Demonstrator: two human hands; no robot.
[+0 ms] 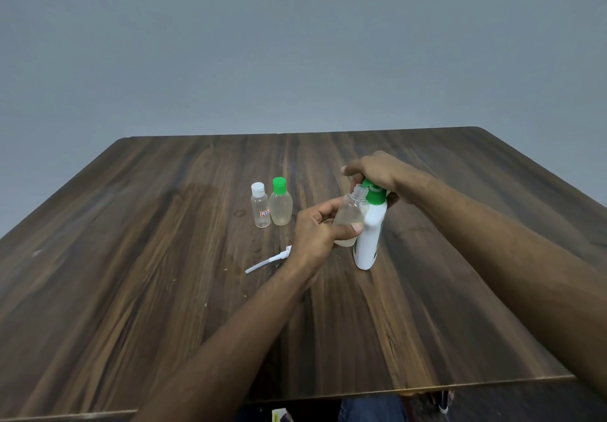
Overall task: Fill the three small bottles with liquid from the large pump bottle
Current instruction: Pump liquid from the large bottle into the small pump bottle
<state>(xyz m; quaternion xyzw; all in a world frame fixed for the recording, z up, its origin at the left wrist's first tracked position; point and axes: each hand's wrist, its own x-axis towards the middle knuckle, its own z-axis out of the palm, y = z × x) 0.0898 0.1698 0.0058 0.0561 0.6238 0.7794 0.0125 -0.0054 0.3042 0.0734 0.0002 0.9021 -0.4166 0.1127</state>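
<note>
On table [164, 257], upright open small bottle [349, 216], mouth up

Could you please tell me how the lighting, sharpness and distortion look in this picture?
Head view: soft, even light, only faint shadows under the hands; table edges bow from the wide lens; the two capped small bottles are sharp; the open bottle in the left hand looks slightly soft.

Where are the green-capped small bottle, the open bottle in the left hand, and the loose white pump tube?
green-capped small bottle [280, 208]: head view, on its translucent body.
uncapped small bottle [350, 213]: head view, on its shoulder above the fingers.
white pump tube [262, 264]: head view, mid-length of the tube.
</note>
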